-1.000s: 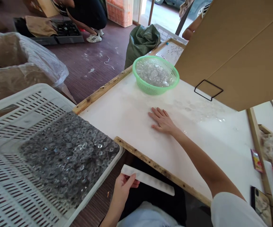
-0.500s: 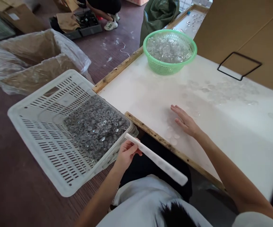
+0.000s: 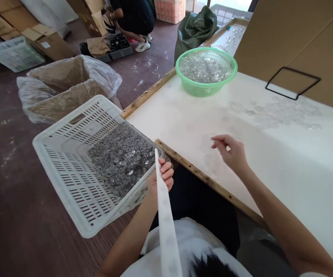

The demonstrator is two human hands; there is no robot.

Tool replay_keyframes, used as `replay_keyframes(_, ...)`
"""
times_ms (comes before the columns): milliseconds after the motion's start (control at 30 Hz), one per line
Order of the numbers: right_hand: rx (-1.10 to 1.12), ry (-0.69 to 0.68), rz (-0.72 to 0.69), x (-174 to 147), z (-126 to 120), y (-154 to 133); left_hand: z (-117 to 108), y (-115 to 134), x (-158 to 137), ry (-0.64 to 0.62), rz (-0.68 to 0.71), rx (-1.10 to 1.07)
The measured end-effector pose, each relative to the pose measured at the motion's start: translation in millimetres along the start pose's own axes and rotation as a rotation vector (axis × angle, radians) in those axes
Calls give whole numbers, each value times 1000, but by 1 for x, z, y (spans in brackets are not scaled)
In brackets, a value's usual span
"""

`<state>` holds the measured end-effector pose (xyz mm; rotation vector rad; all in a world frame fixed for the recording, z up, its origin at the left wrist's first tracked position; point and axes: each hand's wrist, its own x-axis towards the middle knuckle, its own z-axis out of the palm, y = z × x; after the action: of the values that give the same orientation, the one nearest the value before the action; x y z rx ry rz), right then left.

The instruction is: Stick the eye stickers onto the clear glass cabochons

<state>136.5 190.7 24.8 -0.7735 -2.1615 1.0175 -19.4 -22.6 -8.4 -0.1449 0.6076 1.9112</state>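
My left hand is closed round a long, flat white strip, near its upper end. Faint grey spots mark the strip, and its lower end runs out of view over my shirt. Above the white tabletop, my right hand is bent, with thumb and fingertips drawn together in a pinch. Whatever lies between the fingertips is too small to make out. Faint clear discs lie on the table just below that hand. More clear discs are scattered farther right.
A white slotted basket full of small clear pieces stands left. Behind it is a bag-lined carton. A green basket of clear pieces, a cardboard panel and a wooden edge bound the table. Another person crouches beyond.
The white strip has swung from slanting right to nearly upright as my left hand turned. My right hand has gone from flat, outstretched fingers to a pinch. The view has shifted slightly.
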Motion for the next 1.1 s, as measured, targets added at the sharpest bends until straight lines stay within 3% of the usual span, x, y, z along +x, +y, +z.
replay_keyframes(67, 56, -225, -29, -9, 6, -32, 5, -1, 3, 24, 4, 141)
replay_keyframes(133, 135, -436, 26, -17, 16, -57, 10, -3, 6, 73, 68, 325)
replay_keyframes(200, 155, -536, 88, -22, 28, -68, 14, -4, 7, 120, 154, 481)
replay_keyframes(333, 103, -487, 173, -25, 44, -60, 20, -6, 6, 154, 251, 656)
replay_keyframes(567, 197, -441, 246, -25, 41, -48, 21, -10, 4, 251, 242, 845)
replay_keyframes(800, 343, -47, 270, -26, 39, -44, 21, -6, 8, 182, 172, 839)
replay_keyframes(867, 334, 88, 244, -19, 19, -35, 19, -5, 11, 254, 203, 813)
replay_keyframes(933, 256, 264, 233, -15, -21, -20, 18, -4, 18, 322, 198, 776)
replay_keyframes(1000, 103, 464, 248, -24, -76, -8, 19, -5, 24, 369, 193, 778)
replay_keyframes(1100, -241, 743, 290, -65, -166, 1, 22, -6, 25, 367, 128, 806)
